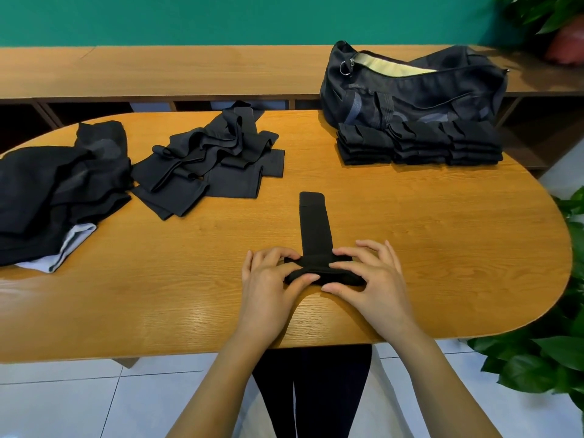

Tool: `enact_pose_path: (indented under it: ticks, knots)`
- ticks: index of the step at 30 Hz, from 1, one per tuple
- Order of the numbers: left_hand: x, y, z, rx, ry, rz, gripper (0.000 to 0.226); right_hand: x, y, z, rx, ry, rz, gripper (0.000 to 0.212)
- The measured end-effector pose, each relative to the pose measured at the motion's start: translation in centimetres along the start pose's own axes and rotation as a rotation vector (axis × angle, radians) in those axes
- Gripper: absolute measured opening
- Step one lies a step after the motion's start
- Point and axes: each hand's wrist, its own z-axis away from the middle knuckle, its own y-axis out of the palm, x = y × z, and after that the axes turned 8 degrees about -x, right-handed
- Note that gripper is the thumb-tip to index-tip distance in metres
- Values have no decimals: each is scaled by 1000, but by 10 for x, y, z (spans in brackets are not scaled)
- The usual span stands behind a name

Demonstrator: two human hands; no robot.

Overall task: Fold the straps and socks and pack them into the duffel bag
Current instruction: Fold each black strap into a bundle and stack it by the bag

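**Oval wood table (410, 235): strap half rolled at near edge**

Wood-grain top, glossy, rounded end. Black strap (314, 222) lies flat near the front edge, free end pointing away. Its near end is a tight crosswise roll. Left hand (268, 279) and right hand (369, 276) each pinch one end of that roll, fingers curled.

Far right: three neat black folded stacks (420, 143) just in front of the duffel bag (426, 99). Bag is dark fabric, zip open, pale lining showing; contents can't tell.

Left: loose pile (208, 159) of flat black bands, then a crumpled dark cloth heap (57, 184).
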Motion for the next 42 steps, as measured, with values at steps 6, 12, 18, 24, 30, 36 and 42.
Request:
enact_pose_path:
  ticks: [6,12,18,24,30,36,42]
  knots:
    - [-2,-1,1,-11,-2,9,48,-1,0,-1,10,8,-24,42]
    - [1,0,2,-14,34,-25,61,-2,0,-2,21,10,-24,45]
    - [-3,0,1,-19,-17,7,63,-1,-2,-2,14,51,-54,55]
    - [-2,0,0,-24,-36,36,62,-2,-1,-1,14,11,-12,53]
    - [-1,-1,2,-26,-19,35,62,-3,0,0,-24,9,-34,40]
    - [1,0,1,19,15,-22,35,5,-8,-3,-2,70,-128,25]
    - [-2,-1,1,-1,-30,30,53,1,-6,-2,22,84,-95,32]
